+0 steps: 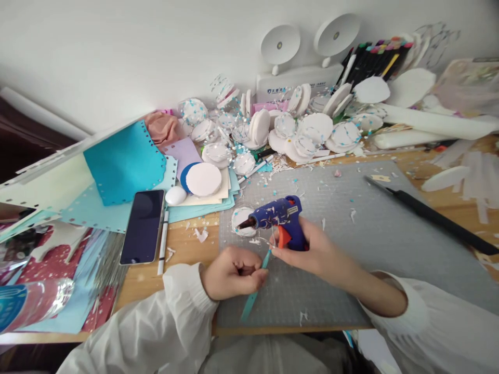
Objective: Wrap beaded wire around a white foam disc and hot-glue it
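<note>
A blue hot glue gun with an orange trigger is in my right hand, its dark nozzle pointing left. My left hand pinches a narrow teal paper strip between thumb and fingers. The strip's upper end reaches the fingertips of my right hand, below the trigger; I cannot tell whether they grip it too. Thin pale loops, perhaps wire or glue thread, show beside the trigger. Behind the nozzle, a small white disc with blue bits lies on the grey cutting mat.
Many white discs are heaped along the wall. A phone, a white pen and coloured sheets lie left, near a plastic bottle. A long black-handled tool rests at right. Paper scraps litter the table.
</note>
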Demonstrator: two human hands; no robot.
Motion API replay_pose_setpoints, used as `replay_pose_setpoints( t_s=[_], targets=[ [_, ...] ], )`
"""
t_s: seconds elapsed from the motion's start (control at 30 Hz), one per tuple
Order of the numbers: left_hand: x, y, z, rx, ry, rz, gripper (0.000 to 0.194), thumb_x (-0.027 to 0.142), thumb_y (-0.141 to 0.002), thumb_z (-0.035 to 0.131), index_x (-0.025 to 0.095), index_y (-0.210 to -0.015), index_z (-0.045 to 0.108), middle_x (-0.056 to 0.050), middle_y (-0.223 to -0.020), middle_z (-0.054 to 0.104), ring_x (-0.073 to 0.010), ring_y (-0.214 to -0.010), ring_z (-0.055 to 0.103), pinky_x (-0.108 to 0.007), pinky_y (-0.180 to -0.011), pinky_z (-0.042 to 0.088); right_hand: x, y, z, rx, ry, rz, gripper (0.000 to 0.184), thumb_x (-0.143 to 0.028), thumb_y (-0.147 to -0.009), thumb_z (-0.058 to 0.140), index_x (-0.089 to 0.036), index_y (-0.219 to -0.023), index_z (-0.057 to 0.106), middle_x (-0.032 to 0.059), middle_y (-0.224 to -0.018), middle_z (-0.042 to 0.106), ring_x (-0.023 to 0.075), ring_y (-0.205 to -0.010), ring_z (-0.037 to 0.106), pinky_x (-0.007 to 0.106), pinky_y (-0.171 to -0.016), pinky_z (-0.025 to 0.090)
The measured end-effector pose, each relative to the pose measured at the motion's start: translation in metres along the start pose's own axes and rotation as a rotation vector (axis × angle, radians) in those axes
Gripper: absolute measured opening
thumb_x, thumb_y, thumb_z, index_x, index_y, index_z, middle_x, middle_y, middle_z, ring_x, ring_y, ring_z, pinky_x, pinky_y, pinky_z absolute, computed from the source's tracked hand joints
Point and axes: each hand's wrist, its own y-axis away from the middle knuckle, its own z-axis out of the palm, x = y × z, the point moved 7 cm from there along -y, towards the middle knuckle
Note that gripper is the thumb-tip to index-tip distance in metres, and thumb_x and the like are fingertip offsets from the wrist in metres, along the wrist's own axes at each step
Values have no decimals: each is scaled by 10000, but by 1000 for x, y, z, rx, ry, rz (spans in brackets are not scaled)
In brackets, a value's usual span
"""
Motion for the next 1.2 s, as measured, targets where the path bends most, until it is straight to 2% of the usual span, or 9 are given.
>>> replay_pose_setpoints(
  t_s=[0.2,0.4,0.6,0.8,0.9,0.97,1.1,1.2],
  targets=[
    [0,0,1,-18,-18,-6,382,262,-814,515,171,-488,337,83,-452,251,-36,-423,210,-185,-394,165,0,0,0,0,-30,-2,175,-273,-742,638,-192,-839,516,-26,-720,571,102,-618,513,228,-574,436],
    [0,0,1,-19,-30,-9,384,267,-810,525,172,-488,339,83,-454,234,-40,-429,200,-189,-387,157,0,0,1,-14,-59,11,184,-291,-749,641,-187,-846,526,-27,-725,580,88,-576,503,215,-529,403],
    [1,0,1,-23,-48,10,372,275,-838,510,148,-496,434,75,-452,265,-41,-420,218,-187,-390,177,1,0,1,-21,-52,7,188,-290,-748,648,-187,-842,522,-34,-716,570,87,-583,501,212,-533,403],
    [0,2,-1,-14,-5,3,403,360,-858,514,114,-541,558,55,-426,338,-43,-395,263,-182,-377,191,-5,0,1,9,-5,0,201,-288,-717,648,-189,-827,514,-33,-684,558,96,-582,500,220,-532,424],
    [-2,3,-6,26,83,-19,441,421,-855,524,106,-553,590,60,-395,331,-36,-362,246,-183,-359,179,-8,1,-10,98,62,1,233,-319,-668,664,-200,-768,490,-54,-588,521,93,-506,470,217,-471,406],
    [-4,3,-8,42,144,-42,451,445,-843,545,107,-548,594,69,-377,313,-30,-340,232,-180,-348,169,-9,3,-25,222,119,-29,245,-348,-651,668,-210,-720,477,-68,-518,492,93,-446,452,220,-430,396],
    [-4,4,-13,79,233,-52,433,441,-808,608,113,-526,592,77,-341,301,-23,-305,222,-178,-335,149,-16,12,-56,500,306,-215,231,-323,-642,662,-229,-634,451,-68,-448,496,100,-377,453,228,-390,379],
    [-3,5,-13,81,264,-50,431,435,-811,603,115,-523,593,70,-331,321,-25,-283,238,-180,-325,150,-17,15,-62,561,438,-324,206,-292,-646,636,-235,-608,442,-73,-420,496,101,-346,447,228,-375,359]
  ],
)
